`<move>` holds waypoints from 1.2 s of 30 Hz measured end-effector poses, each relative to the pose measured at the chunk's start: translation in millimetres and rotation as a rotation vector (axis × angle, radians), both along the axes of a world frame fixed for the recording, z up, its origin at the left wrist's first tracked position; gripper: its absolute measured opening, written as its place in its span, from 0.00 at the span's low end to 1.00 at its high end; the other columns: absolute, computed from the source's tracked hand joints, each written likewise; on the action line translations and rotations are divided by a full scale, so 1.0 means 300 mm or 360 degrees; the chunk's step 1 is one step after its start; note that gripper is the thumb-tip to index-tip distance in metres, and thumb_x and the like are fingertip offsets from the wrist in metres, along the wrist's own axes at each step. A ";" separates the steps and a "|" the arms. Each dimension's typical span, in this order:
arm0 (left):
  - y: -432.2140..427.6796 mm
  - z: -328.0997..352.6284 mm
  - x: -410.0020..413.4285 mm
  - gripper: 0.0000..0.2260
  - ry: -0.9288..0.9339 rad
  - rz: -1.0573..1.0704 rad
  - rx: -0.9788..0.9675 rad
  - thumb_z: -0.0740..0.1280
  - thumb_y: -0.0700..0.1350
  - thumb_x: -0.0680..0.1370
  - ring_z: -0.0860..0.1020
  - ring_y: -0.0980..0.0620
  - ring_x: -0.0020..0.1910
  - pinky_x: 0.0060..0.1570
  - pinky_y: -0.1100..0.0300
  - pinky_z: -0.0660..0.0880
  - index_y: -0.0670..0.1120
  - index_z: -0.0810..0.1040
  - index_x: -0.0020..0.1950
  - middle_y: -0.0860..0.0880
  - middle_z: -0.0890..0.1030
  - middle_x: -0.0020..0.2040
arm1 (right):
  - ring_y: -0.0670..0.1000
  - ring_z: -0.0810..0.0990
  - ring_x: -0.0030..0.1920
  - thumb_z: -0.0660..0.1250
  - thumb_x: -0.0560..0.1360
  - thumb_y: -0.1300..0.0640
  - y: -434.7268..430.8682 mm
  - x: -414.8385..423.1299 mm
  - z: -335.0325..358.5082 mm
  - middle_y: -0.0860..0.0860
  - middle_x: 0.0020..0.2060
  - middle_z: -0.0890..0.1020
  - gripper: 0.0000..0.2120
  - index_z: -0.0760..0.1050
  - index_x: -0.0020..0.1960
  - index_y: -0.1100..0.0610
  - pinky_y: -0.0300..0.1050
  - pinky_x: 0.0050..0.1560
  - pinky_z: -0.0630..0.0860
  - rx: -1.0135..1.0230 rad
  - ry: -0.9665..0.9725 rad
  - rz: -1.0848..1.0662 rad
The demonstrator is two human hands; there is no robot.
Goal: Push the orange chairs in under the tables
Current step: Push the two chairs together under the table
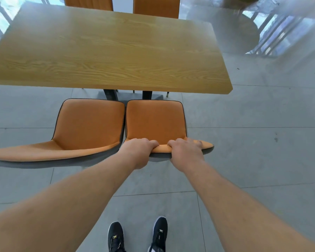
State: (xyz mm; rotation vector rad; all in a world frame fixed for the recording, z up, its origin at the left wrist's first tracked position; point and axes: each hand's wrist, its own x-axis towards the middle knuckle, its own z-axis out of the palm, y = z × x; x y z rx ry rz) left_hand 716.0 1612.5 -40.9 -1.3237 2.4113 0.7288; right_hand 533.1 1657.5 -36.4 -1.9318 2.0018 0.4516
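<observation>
Two orange chairs stand side by side in front of a wooden table (pixel 107 51). The right orange chair (pixel 155 120) has both my hands on the top of its backrest. My left hand (pixel 140 150) grips the backrest's left part and my right hand (pixel 185 150) grips its right part. Its seat lies just outside the table's near edge. The left orange chair (pixel 87 122) stands untouched beside it, its seat also outside the table edge. Two more orange chairs (pixel 155 7) show their backs at the table's far side.
The table's dark base (pixel 109 94) stands just beyond the two seats. Grey tiled floor (pixel 253 142) stretches to the right. A round grey table (pixel 235 33) and glass railings are at the back right. My two black shoes (pixel 138 235) are below.
</observation>
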 end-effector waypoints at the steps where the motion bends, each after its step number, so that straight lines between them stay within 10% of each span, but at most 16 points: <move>1: -0.013 -0.003 -0.016 0.26 0.0023 0.0015 -0.0002 0.60 0.36 0.77 0.79 0.46 0.46 0.36 0.53 0.74 0.61 0.70 0.69 0.51 0.79 0.55 | 0.58 0.75 0.55 0.64 0.77 0.56 -0.019 -0.021 0.004 0.47 0.49 0.79 0.10 0.74 0.54 0.42 0.70 0.63 0.68 0.0005 0.0014 0.0011; 8: 0.031 -0.056 -0.070 0.21 0.0036 0.0122 0.0038 0.64 0.44 0.79 0.77 0.49 0.49 0.45 0.52 0.78 0.61 0.69 0.69 0.53 0.79 0.55 | 0.59 0.75 0.60 0.67 0.77 0.44 -0.031 -0.101 0.002 0.50 0.56 0.79 0.15 0.73 0.63 0.44 0.76 0.68 0.62 0.0242 0.0120 0.0139; 20: 0.015 -0.029 0.523 0.11 -0.0633 0.0499 -0.0168 0.63 0.46 0.77 0.75 0.47 0.49 0.50 0.48 0.76 0.54 0.70 0.58 0.51 0.75 0.50 | 0.54 0.79 0.48 0.65 0.73 0.39 -0.032 0.111 0.007 0.47 0.52 0.79 0.24 0.70 0.67 0.43 0.55 0.50 0.81 0.0321 -0.0209 0.0452; 36: 0.008 0.010 0.599 0.07 -0.0287 0.0060 -0.0218 0.62 0.46 0.81 0.78 0.48 0.43 0.43 0.53 0.78 0.53 0.75 0.57 0.52 0.79 0.48 | 0.56 0.73 0.41 0.62 0.78 0.64 -0.087 0.518 -0.066 0.48 0.39 0.71 0.11 0.67 0.52 0.49 0.50 0.36 0.68 0.0113 -0.0016 0.0438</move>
